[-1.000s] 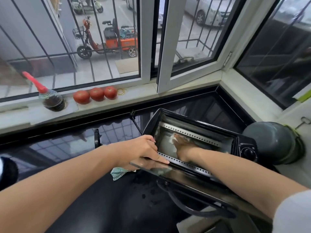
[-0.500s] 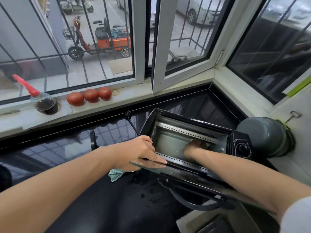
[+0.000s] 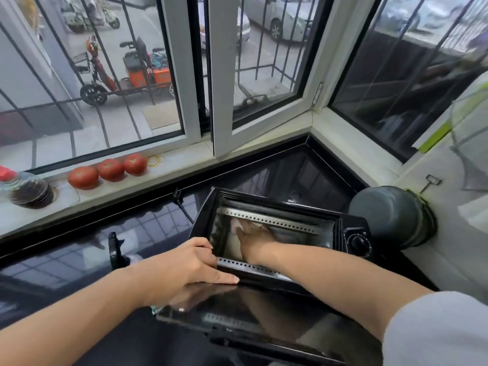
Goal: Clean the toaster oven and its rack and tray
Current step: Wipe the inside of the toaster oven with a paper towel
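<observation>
Left hand (image 3: 184, 265): fingers straight, pressed flat on the near-left corner of the toaster oven (image 3: 266, 233), where its lowered glass door (image 3: 237, 307) hinges. Bare black counter (image 3: 79, 260) lies left of these fingers. Right hand (image 3: 253, 241): inside the cavity, fingers on a pale cloth (image 3: 237, 224); grasp cannot be told. Since half a second ago this hand has shifted left.

Toaster oven (image 3: 351, 231): black casing, glossy. Perforated rails (image 3: 266, 220) inside: bare silvery metal, matt. Open door (image 3: 237, 310): dark glass, mirror-smooth, reflecting arm. Counter (image 3: 79, 260): black, polished, reflecting window bars. Windowsill (image 3: 184, 165): pale stone-like, dull. Pot (image 3: 388, 215) at right: dark grey, matt. Tomatoes (image 3: 109, 169): smooth, slight sheen.
</observation>
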`<action>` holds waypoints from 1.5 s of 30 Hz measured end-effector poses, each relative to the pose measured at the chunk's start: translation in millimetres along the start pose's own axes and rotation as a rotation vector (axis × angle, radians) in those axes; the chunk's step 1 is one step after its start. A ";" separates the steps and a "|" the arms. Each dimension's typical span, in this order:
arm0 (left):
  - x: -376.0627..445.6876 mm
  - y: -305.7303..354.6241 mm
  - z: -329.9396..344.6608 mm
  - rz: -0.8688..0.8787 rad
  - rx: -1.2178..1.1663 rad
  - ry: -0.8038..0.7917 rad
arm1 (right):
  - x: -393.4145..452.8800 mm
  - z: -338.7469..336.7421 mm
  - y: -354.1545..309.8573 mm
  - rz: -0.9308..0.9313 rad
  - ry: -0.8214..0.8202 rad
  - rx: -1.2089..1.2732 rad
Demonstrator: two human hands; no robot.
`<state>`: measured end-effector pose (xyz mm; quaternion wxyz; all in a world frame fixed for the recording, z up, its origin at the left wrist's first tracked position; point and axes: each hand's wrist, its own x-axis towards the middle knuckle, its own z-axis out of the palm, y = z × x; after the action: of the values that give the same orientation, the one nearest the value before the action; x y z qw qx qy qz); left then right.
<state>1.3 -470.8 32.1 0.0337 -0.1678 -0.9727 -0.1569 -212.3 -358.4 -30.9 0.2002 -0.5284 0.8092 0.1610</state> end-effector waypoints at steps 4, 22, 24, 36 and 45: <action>3.1 10.2 -10.0 -0.006 -0.006 0.036 | -26.4 11.7 39.1 0.334 -0.191 -0.156; -11.0 26.2 1.3 -0.035 0.093 -0.050 | -53.0 -20.7 43.2 0.063 -0.689 -0.037; -11.4 35.6 -9.7 -0.041 0.058 -0.034 | -43.3 -14.9 30.8 0.057 -0.609 0.220; -18.8 29.2 13.2 -0.020 0.028 -0.068 | -0.9 -7.5 -31.1 0.309 -0.109 1.602; -11.1 49.1 -18.1 -0.101 0.137 -0.142 | 18.1 -5.1 -44.3 0.509 0.097 1.873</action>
<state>28.5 -436.2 62.4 -0.0318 -0.1267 -0.9883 -0.0791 -178.9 -392.3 -37.6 0.4655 0.0296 0.7070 -0.5316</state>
